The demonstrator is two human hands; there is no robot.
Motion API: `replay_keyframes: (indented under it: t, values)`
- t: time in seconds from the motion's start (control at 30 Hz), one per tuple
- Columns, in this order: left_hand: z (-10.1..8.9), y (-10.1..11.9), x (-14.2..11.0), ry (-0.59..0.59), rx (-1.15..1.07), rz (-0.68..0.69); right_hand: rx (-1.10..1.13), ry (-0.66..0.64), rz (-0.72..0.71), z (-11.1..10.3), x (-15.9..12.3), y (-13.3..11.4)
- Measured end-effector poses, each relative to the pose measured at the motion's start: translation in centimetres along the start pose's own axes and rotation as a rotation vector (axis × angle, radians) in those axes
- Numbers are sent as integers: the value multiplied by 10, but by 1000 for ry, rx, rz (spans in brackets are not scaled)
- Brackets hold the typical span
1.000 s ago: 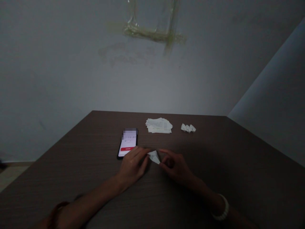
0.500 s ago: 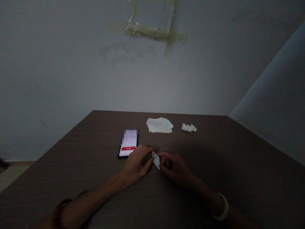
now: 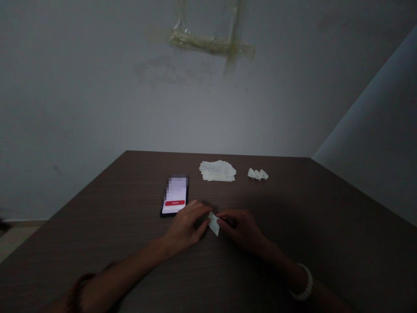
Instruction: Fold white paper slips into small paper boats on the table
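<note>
Two-hand grip point(image 3: 211, 220) on folded paper point(image 3: 214, 224)

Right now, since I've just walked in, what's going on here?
A person is pinching a small folded white paper between the fingertips of the left hand and right hand, above a dark wood table. A smartphone lies just beyond the left hand; farther off lie a stack of printed paper slips and three small folded papers in a row.

Nothing legible: pixelated, blurred characters on the black glass smartphone screen point(image 3: 175, 191); blank-looking red oblong button point(image 3: 174, 203); tiny, unreadable print on the stacked white paper slips point(image 3: 217, 171).
</note>
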State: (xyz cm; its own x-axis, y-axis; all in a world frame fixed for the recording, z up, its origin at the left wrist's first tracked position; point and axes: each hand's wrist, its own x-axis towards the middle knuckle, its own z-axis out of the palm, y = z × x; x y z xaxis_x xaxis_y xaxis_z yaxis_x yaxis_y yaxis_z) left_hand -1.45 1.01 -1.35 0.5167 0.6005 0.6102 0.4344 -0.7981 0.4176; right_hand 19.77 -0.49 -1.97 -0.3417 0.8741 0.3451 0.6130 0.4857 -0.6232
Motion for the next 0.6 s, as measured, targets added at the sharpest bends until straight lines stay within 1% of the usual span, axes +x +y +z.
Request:
replay_keyframes:
  t: [0.27,0.47,0.6]
  values:
    - [-2,2,2,-107,2,-49,17,-17,8,-1,-1,4]
    - [0,-1,-1,-116,-51,-12,-10,-40,-49,-6,-1,4]
    - [0,-3,-3,-150,-52,39,-35,-62,-79,-10,-2,4]
